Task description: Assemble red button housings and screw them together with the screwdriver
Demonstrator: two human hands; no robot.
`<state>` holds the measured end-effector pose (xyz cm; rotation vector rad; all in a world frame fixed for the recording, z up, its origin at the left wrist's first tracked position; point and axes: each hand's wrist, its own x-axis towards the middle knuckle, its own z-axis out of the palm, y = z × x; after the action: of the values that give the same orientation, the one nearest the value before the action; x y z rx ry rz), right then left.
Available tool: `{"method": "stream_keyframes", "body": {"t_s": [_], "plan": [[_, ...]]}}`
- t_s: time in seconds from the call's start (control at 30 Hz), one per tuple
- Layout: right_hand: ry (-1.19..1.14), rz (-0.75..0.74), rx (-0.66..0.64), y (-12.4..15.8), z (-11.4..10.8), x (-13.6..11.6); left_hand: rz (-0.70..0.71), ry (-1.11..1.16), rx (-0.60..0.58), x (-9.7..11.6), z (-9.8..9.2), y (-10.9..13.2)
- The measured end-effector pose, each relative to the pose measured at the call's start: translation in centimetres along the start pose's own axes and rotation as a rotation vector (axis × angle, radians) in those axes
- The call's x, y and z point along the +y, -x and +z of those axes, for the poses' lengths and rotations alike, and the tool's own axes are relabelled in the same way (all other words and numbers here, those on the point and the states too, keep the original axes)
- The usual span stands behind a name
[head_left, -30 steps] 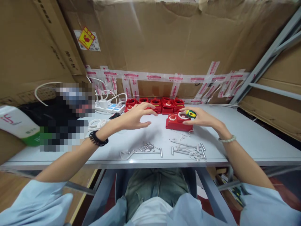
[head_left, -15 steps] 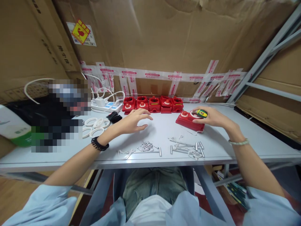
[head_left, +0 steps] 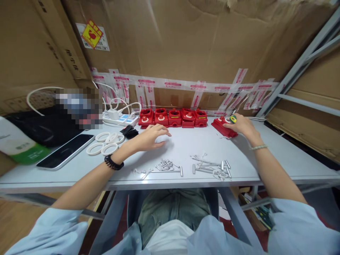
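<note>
On the right side of the table, my right hand [head_left: 243, 125] is closed around the end of a red box-shaped housing [head_left: 221, 129]. Beside its fingertips shows a green and yellow round piece [head_left: 233, 119]; part of the housing lies hidden under the hand. My left hand [head_left: 153, 137] holds nothing, its fingers apart over the middle of the table. Several similar red housings [head_left: 174, 122] stand in a row behind it. Closer to me are a small heap of metal screws [head_left: 166, 164] and several T-shaped metal rods [head_left: 212, 164] with white strings.
At left lie several white rings [head_left: 95, 148], a smartphone [head_left: 65, 152] and a black crumpled item [head_left: 129, 131]. A power strip [head_left: 123, 118] with white cables sits behind them. Taped cardboard [head_left: 180, 46] walls off the back, and a metal frame [head_left: 300, 58] rises at right.
My right hand has moved the red housing away from me and to the right. My left hand has hardly moved. The smartphone at left now shows unblurred.
</note>
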<state>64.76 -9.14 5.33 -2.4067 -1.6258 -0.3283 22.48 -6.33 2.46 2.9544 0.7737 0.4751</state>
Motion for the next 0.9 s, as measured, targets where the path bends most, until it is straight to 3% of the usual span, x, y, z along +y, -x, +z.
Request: {"method": "stream_keyframes", "body": {"t_s": [0.27, 0.43, 0.57, 0.7, 0.9], "plan": [[-0.119, 0.072, 0.147, -2.8, 2.8, -4.1, -0.012, -0.010, -0.020, 0.0, 0.0, 0.2], [-0.204, 0.068, 0.205, -2.6, 3.2, -5.2, -0.009, -0.011, -0.010, -0.1, 0.1, 0.3], [-0.271, -0.110, 0.297, -1.7, 2.4, -6.4, -0.014, -0.014, -0.005, -0.2, 0.0, 0.3], [-0.318, -0.385, 0.187, -1.5, 2.7, -8.1, -0.024, -0.008, -0.012, -0.2, -0.1, 0.3], [-0.321, -0.504, 0.055, -1.9, 4.1, -8.1, -0.024, 0.006, 0.000, -0.2, -0.1, 0.5]]}}
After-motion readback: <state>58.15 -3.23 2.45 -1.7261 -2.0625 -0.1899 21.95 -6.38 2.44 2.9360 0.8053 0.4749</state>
